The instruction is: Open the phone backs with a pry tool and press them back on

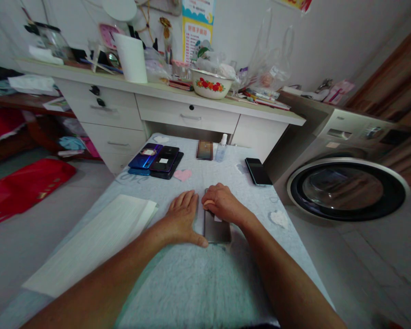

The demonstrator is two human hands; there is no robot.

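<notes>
A dark grey phone (218,230) lies flat on the cloth-covered table, with a small white label partly showing on its face. My right hand (222,202) is closed over its upper half, fingers curled and pressed down. Something small and orange-beige shows at those fingertips, too little of it to name. To the left, my left hand (184,220) rests flat on the cloth, fingers stretched out. Its thumb tip reaches the phone's lower left corner. The hand hides none of the phone's middle.
Several phones (164,161) lie stacked at the back left. A small brown item (204,150) stands beside a clear spray bottle (221,149) at the back. Another black phone (258,172) lies at right. Folded pale sheets (99,242) lie at left. A washing machine (345,137) adjoins the table.
</notes>
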